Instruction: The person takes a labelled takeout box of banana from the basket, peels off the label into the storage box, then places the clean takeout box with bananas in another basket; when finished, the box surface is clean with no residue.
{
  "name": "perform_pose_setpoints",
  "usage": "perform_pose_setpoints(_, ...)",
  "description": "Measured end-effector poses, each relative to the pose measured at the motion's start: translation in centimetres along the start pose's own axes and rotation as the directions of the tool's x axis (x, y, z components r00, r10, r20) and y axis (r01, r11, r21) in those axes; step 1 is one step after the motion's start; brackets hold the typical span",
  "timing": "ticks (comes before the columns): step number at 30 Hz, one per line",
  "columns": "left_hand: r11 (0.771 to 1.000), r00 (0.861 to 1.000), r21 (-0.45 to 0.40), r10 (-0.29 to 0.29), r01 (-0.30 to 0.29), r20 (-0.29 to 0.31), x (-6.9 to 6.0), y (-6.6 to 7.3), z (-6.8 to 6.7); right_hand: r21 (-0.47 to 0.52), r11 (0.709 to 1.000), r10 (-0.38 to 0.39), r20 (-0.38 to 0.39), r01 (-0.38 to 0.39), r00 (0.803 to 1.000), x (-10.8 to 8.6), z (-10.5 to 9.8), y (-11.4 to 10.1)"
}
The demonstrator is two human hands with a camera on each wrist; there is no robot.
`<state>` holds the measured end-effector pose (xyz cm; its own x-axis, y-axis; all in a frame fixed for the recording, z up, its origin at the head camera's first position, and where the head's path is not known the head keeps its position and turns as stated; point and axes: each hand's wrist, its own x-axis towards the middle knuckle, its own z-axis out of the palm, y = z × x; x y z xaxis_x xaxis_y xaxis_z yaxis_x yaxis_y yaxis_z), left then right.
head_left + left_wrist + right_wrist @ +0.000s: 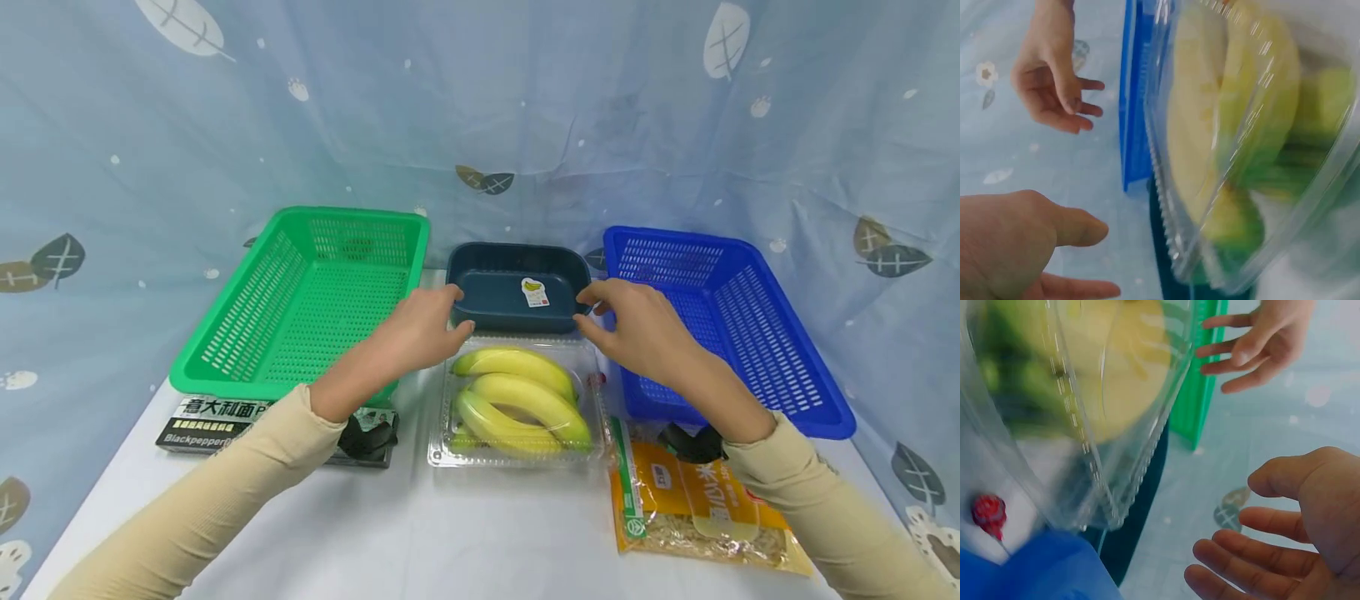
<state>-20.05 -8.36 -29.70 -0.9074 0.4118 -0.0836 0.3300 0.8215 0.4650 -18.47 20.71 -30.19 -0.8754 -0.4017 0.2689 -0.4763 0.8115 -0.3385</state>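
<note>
My left hand (427,327) hovers at the left end of a dark teal plastic tub (487,292), fingers loosely spread. At the tub's right end my right hand (637,323) is held the same way. In the wrist views both hands, the left (1022,244) and the right (1291,531), have nothing between thumb and fingers. The tub carries a small banana-picture sticker (535,292). Just in front of it lies a clear lidded plastic box (442,454) with several yellow-green bananas (517,400) inside.
A green basket (300,387) stands left, a blue basket (742,421) right. A black pasta box (210,425) lies before the green one, an orange food packet (705,492) before the blue one. A small red item (989,512) sits beside the banana box. Patterned cloth (525,125) hangs behind.
</note>
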Motion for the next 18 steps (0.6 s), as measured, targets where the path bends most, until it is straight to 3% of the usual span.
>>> perform_pose_setpoints(9, 0.996, 0.997, -0.057, -0.073, 0.072, -0.004, -2.0, 0.1, 3.2, 0.048, 0.999, 0.010, -0.032, -0.008, 0.999, -4.2, 0.6, -2.2)
perform_pose_setpoints(13, 0.984, 0.994, -0.156, -0.099, 0.090, -0.053, -2.4, 0.0, 4.6, 0.042, 0.998, 0.049, -0.047, -0.047, 0.998, -6.2, 1.1, -2.9)
perform_pose_setpoints(18, 0.951, 0.982, -0.285, -0.155, 0.119, -0.107, -2.5, -0.3, 6.2, 0.036, 0.994, 0.104, -0.032, -0.103, 0.994, -8.6, 1.7, -3.8)
